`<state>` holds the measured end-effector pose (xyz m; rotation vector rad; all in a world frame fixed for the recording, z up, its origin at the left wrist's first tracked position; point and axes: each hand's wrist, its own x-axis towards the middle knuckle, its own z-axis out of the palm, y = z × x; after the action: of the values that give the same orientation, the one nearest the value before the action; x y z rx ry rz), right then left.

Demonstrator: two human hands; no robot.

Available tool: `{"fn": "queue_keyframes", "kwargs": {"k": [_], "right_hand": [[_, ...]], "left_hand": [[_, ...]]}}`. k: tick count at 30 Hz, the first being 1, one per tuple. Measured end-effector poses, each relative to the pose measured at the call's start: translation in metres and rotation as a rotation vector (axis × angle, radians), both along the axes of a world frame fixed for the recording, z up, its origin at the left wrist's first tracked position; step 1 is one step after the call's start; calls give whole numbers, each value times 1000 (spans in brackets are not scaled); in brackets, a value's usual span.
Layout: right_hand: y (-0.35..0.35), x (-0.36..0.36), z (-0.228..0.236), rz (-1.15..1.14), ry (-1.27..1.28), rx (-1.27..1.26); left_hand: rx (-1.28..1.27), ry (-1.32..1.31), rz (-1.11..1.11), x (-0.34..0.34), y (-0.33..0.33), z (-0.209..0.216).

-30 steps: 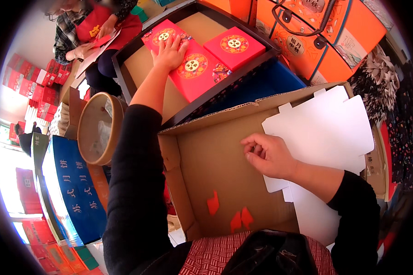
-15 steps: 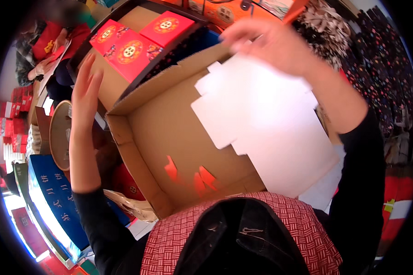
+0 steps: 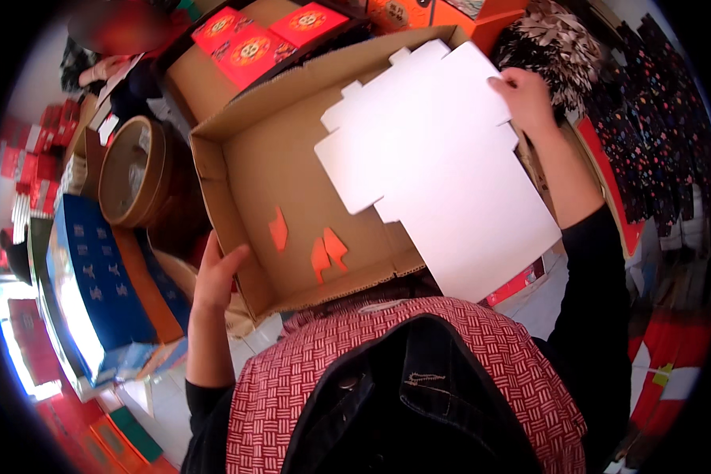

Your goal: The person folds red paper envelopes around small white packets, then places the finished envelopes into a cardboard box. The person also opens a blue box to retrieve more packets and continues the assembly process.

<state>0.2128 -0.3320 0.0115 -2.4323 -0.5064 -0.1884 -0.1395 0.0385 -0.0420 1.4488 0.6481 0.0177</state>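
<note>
The white die-cut card blank (image 3: 426, 150) is lying flat, and its flaps and tabs are projecting unfolded; no panel is standing up and no box is taking shape from it. Beyond it, several red boxes (image 3: 251, 51) are sitting face up in a dark-rimmed tray (image 3: 197, 79), already formed as far as their tops are showing.

The right hand (image 3: 527, 96) is curling its fingers closed at the blank's right edge, with the thumb pressing onto the white face (whether it is also catching the wall beneath, I cannot tell). The left hand (image 3: 217, 276) is half opening around the left wall of a shallow brown cardboard tray (image 3: 284, 166), its thumb reaching over the edge; how firmly it is gripping, I cannot tell.

The blank is covering the right part of that cardboard tray, and its lower end is overhanging the near side. It is looking plain, smooth and unprinted on the face turned up, its outline stepping in and out with small notches. Three orange-red scraps (image 3: 279, 229) are lying apart from it on the bare left part of the cardboard tray's floor.
</note>
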Motion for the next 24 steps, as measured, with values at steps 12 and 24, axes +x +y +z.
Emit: {"fn": "queue_keyframes", "kwargs": {"k": [12,24], "right_hand": [[-16,-65,2,71,-507,132],[-80,-62,110,-47,-150,501]], "left_hand": [[-288,-195,108,-13,-29,-8],[-92,-501,363,-3,-12,27]]}}
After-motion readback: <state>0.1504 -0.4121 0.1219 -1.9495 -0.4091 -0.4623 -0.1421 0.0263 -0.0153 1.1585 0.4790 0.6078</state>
